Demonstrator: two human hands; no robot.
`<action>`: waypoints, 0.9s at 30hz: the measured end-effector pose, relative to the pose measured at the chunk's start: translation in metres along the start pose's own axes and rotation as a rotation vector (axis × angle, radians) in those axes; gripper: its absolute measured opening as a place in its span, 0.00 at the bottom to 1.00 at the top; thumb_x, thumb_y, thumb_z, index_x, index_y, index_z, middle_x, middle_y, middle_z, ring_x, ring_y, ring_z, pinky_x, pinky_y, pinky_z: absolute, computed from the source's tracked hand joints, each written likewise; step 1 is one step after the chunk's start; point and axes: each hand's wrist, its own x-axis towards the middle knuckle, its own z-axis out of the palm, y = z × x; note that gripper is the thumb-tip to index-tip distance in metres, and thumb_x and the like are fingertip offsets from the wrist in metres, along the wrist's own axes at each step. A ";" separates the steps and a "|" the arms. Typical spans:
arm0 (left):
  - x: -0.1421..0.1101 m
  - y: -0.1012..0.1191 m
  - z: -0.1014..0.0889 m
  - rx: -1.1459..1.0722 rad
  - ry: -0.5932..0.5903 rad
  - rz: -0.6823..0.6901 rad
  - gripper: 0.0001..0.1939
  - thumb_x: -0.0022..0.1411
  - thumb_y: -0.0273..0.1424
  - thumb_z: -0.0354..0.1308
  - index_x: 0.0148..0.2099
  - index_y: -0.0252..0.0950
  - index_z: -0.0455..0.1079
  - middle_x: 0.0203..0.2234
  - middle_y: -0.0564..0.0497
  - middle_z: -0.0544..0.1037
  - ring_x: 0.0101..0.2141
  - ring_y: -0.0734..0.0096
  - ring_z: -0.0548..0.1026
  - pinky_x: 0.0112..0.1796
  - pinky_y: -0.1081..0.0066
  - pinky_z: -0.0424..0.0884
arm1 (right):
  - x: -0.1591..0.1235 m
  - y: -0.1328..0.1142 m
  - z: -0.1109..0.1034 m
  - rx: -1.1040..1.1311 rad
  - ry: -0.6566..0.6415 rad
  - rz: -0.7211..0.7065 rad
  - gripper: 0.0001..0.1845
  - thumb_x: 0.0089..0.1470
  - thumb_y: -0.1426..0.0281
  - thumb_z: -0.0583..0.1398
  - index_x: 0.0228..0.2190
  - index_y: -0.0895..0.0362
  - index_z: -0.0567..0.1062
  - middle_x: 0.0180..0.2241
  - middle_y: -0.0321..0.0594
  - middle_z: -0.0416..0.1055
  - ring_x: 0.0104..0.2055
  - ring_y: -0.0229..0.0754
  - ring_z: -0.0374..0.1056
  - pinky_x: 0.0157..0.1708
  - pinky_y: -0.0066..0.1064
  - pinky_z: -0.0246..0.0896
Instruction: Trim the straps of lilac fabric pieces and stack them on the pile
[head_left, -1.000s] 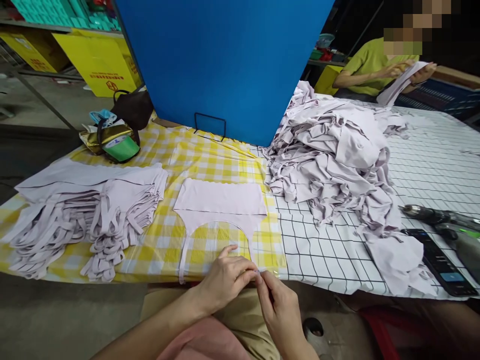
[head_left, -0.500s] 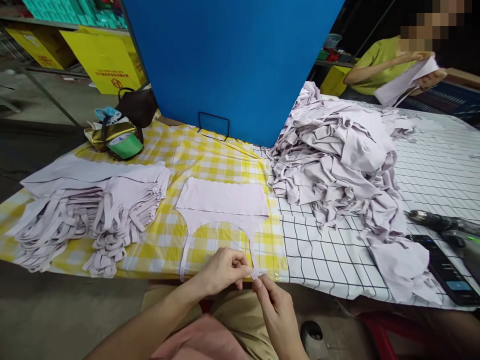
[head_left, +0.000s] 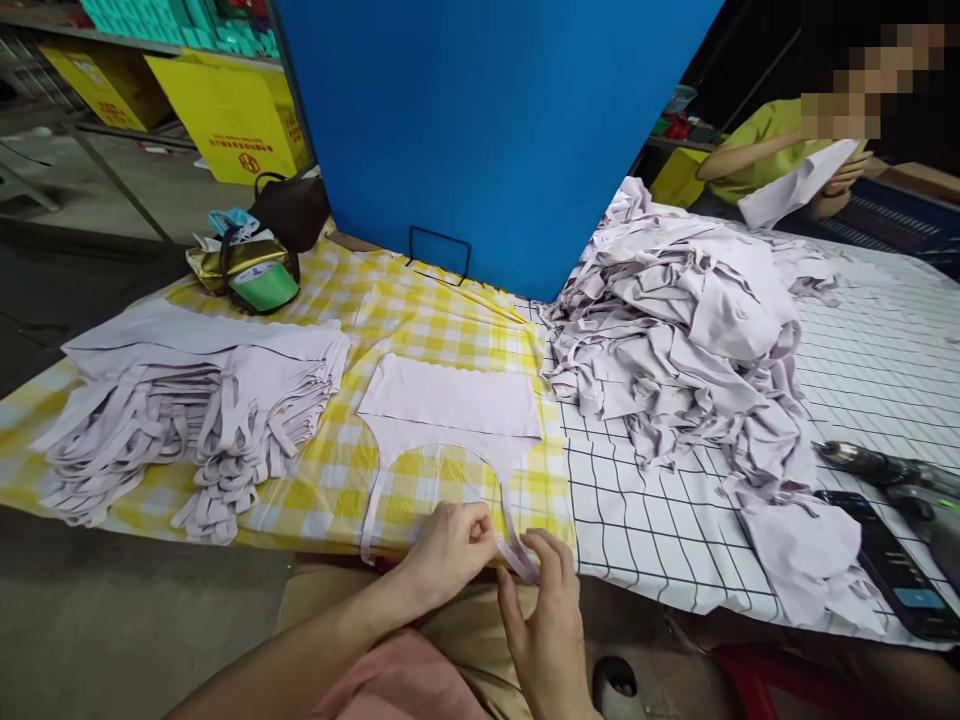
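A pale lilac camisole top point(head_left: 457, 400) lies flat in front of me, its straps toward the table's front edge. My left hand point(head_left: 450, 550) is closed in a pinch on the end of the right-hand strap point(head_left: 517, 558). My right hand point(head_left: 551, 610) is beside that strap with thumb and fingers apart, not gripping it. The other strap point(head_left: 369, 520) hangs down to the edge, left of my left hand. To the left lies a neat stack of the same tops point(head_left: 202, 390), with looped straps falling forward.
A large crumpled pile of lilac garments point(head_left: 697, 320) covers the table's right part. Near it are a phone point(head_left: 892, 560) and a power drill point(head_left: 885, 465). A blue board point(head_left: 480, 130) stands behind. Bags point(head_left: 255, 265) sit back left. A co-worker point(head_left: 780, 150) handles fabric across the table.
My right hand has opened and let go of the strap, its fingers now spread. My left hand stays pinched. The view has shifted slightly, and the co-worker's fabric has been lowered.
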 end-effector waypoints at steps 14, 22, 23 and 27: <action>0.046 0.004 -0.022 -0.087 -0.158 -0.103 0.09 0.49 0.28 0.50 0.19 0.34 0.62 0.10 0.59 0.58 0.15 0.78 0.57 0.19 0.75 0.49 | 0.056 0.006 0.009 -0.063 -0.110 -0.250 0.11 0.60 0.75 0.47 0.35 0.56 0.68 0.29 0.38 0.63 0.29 0.36 0.63 0.28 0.26 0.60; 0.098 -0.014 -0.048 0.614 0.180 0.523 0.07 0.56 0.24 0.53 0.36 0.33 0.71 0.37 0.47 0.72 0.40 0.65 0.68 0.42 0.68 0.64 | 0.117 0.016 0.019 -0.062 -0.124 -0.162 0.12 0.58 0.70 0.50 0.29 0.58 0.71 0.26 0.37 0.66 0.26 0.36 0.63 0.27 0.26 0.58; 0.103 -0.017 -0.051 0.685 0.150 0.568 0.05 0.56 0.24 0.54 0.36 0.33 0.71 0.37 0.46 0.72 0.41 0.64 0.68 0.42 0.67 0.65 | 0.124 0.017 0.022 -0.077 -0.144 -0.153 0.12 0.57 0.70 0.50 0.28 0.58 0.71 0.26 0.37 0.66 0.26 0.36 0.63 0.27 0.26 0.57; 0.117 -0.020 -0.055 0.841 0.070 0.646 0.05 0.57 0.23 0.54 0.31 0.32 0.70 0.33 0.46 0.73 0.40 0.64 0.69 0.39 0.68 0.67 | 0.146 0.023 0.030 -0.173 -0.217 -0.162 0.15 0.57 0.70 0.48 0.27 0.58 0.71 0.25 0.38 0.67 0.26 0.37 0.64 0.28 0.27 0.56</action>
